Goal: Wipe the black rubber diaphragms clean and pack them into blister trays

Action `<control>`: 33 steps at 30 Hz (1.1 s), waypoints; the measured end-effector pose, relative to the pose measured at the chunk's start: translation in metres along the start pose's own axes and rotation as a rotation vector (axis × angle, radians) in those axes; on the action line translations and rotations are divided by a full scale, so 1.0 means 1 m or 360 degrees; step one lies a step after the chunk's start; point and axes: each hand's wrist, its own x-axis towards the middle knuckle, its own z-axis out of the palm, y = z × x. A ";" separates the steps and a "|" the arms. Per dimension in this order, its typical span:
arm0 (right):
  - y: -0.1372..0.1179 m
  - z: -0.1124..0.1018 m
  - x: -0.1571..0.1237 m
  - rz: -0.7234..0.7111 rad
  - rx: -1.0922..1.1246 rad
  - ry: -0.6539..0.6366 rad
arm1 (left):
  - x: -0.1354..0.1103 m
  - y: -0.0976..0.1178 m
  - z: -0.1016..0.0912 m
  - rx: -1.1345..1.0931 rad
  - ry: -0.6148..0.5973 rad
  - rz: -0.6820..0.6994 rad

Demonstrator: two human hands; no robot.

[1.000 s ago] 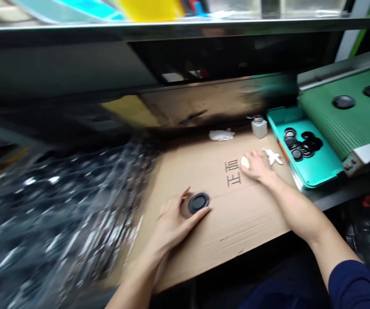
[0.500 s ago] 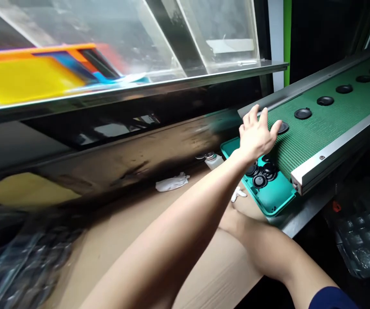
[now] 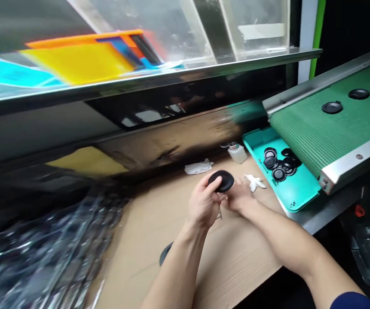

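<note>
Brown corrugated cardboard sheet (image 3: 243,262) covers a workbench beneath a steel shelf (image 3: 185,75) that carries blurred yellow and orange plastic sheets (image 3: 81,64). A teal plastic tray (image 3: 296,195) sits at the bench's right end and holds a cluster of small black discs (image 3: 279,165). Right of the tray and above it runs a green mesh conveyor belt (image 3: 313,133) with more black discs (image 3: 332,107) spaced along it.

Half a second ago the left arm was stretched out over the tray, the hand spread open at a disc on the belt. Now the left hand (image 3: 203,204) has come back to the left of the tray, above the cardboard, and carries a matte black round disc (image 3: 221,181). One disc is therefore off the belt, and both hands have met around it.

The left forearm rises from the lower centre. Its thumb and fingertips pinch the disc's near edge, holding it tilted, just left of the tray. The right hand (image 3: 240,198) lies between the left hand and the tray, its forearm entering from the lower right in a dark blue sleeve (image 3: 355,300). Its fingers curl toward the disc's underside but are mostly hidden, so whether they grip it cannot be told.

Just left of the tray are a small white bottle (image 3: 237,152) and a white scrap (image 3: 255,182). Farther left lies a crumpled white cloth (image 3: 198,167).
</note>
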 end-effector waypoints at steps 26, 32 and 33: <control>-0.028 0.034 0.004 -0.0568 0.0230 0.0722 | 0.008 -0.032 -0.111 -0.0842 -0.0048 -0.0526; -0.040 0.040 -0.009 -0.0517 0.0171 0.0655 | 0.006 -0.036 -0.097 -0.1074 0.0040 -0.0672; -0.042 0.041 -0.009 -0.0525 0.0143 0.0624 | 0.007 -0.036 -0.098 -0.1105 0.0052 -0.0652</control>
